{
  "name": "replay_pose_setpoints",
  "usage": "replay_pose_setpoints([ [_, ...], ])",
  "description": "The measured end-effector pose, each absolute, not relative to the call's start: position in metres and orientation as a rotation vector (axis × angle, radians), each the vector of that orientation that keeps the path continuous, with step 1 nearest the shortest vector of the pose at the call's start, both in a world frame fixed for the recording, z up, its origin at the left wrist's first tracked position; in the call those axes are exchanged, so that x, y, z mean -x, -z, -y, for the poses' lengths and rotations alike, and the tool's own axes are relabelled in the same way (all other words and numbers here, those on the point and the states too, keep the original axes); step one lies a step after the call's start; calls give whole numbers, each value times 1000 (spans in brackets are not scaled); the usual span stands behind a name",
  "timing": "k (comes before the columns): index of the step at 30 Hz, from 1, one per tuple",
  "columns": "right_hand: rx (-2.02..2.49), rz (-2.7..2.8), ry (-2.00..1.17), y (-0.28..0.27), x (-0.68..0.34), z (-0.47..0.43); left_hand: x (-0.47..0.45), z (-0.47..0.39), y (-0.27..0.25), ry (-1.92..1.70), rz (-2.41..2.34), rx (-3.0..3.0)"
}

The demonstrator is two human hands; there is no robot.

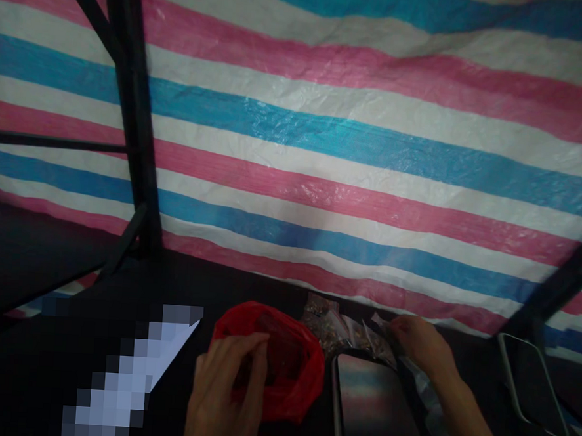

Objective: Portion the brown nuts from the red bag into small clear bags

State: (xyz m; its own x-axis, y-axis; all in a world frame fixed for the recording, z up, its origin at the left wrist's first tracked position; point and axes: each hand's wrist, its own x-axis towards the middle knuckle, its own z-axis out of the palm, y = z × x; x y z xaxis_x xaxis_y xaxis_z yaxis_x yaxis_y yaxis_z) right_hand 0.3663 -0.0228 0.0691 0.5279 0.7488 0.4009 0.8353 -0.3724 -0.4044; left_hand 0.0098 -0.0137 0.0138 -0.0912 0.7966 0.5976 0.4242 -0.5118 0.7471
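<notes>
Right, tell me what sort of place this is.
Probably a makeshift stall or sheltered work spot, though I can't be sure: a striped plastic sheet makes the backdrop, a dark frame post stands before it, and small clear packets lie on a dark surface.

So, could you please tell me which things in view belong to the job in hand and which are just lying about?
Seemingly part of the job:
red bag, left hand at its opening
small clear packets, right hand at them

Seemingly just lying about:
flat reflective object beside the red bag
dark-faced, pale-edged object at far right
</notes>
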Motion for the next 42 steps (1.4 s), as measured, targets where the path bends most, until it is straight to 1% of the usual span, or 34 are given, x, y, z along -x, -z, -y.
replay_pose_setpoints([
  [3, 2072, 1446, 120, -84, -342, 42, -25, 20, -24, -1542, -1133, -1496],
  [6, 1678, 1674, 95, -88, -294, 58, -39, 24, -34, -1293, -925, -1210],
  [8, 1524, 1812, 41, -87, -261, 63, -44, 24, -39, -1156, -828, -1110],
  [11, 1418, 1913, -45, -83, -229, 63, -46, 22, -42, -1058, -780, -1084],
  [16, 1413, 1855, -118, -83, -222, 61, -40, 18, -40, -1039, -739, -1035],
  [20, 1367, 1698, -212, -94, -208, 67, -37, 18, -41, -1091, -693, -953],
  [26, 1524, 1610, -555, -100, -173, 63, -40, 21, -44, -1168, -598, -897],
  [30, 1501, 1576, -691, -92, -171, 56, -42, 20, -38, -1159, -577, -921],
  [33, 1511, 1570, -683, -90, -176, 54, -39, 19, -37, -1182, -588, -981],
  [37, 1545, 1437, -398, -94, -183, 54, -32, 22, -41, -1226, -732, -1031],
  [38, 1538, 1423, -382, -96, -183, 54, -31, 23, -42, -1233, -763, -1041],
  [40, 1504, 1462, -487, -97, -179, 55, -29, 23, -44, -1241, -770, -1067],
  [42, 1462, 1516, -683, -95, -171, 55, -29, 22, -45, -1252, -732, -1087],
])
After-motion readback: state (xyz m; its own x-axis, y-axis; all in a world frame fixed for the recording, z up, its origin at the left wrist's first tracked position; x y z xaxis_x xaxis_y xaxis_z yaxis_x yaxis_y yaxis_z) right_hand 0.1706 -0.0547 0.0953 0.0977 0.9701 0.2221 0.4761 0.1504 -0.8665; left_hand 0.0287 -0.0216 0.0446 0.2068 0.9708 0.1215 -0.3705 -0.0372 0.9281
